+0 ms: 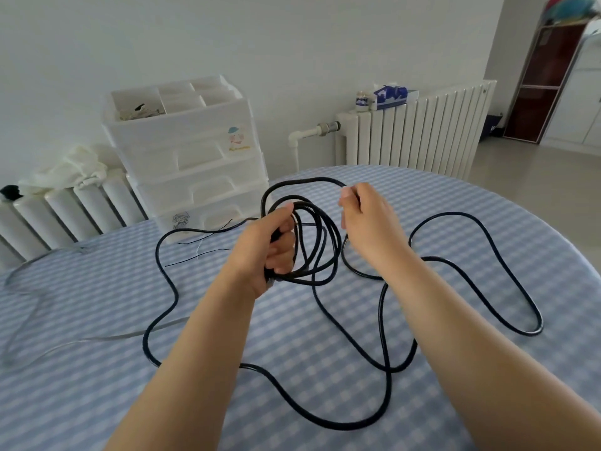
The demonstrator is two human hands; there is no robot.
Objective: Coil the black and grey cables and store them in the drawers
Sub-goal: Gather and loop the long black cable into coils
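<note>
Both hands [260, 252] [364, 219] on the half-coiled black cable [487, 242].

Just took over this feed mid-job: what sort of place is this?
Most likely a room in a home. A table with a blue checked cloth stands by white wall radiators, a plastic drawer unit sits on it, and a tissue box rests on one radiator.

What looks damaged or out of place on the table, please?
The black cable ends near the drawer unit in thin bare wires splayed apart, with no plug visible there. The rest sprawls in loose loops while the left hand holds a few coils.
</note>
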